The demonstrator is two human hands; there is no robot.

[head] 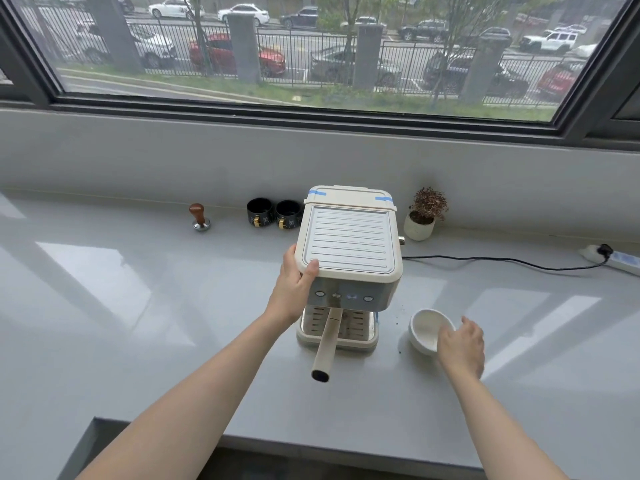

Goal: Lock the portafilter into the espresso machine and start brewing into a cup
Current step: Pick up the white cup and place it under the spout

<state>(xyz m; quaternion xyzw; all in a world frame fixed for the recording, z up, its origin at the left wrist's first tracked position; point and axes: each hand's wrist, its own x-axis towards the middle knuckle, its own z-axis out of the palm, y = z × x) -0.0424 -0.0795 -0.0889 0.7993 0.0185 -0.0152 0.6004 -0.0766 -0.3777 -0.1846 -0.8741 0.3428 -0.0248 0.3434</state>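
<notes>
A cream espresso machine (349, 240) stands on the grey counter (138, 306) in the head view. The portafilter's cream handle (327, 344) sticks out toward me from under the button panel, over the drip tray (337, 341). My left hand (294, 285) grips the machine's front left top corner, thumb on the ribbed lid. My right hand (462, 344) rests on the near rim of a white cup (427, 329), which sits on the counter right of the machine. Whether the fingers close around the cup I cannot tell.
Two black cups (273, 213) and a wooden-handled tamper (199, 216) stand at the back left by the wall. A small potted plant (424, 214) sits at the back right. A black cable (502, 261) runs to a power strip (613, 259). Coffee grounds speckle the counter near the white cup.
</notes>
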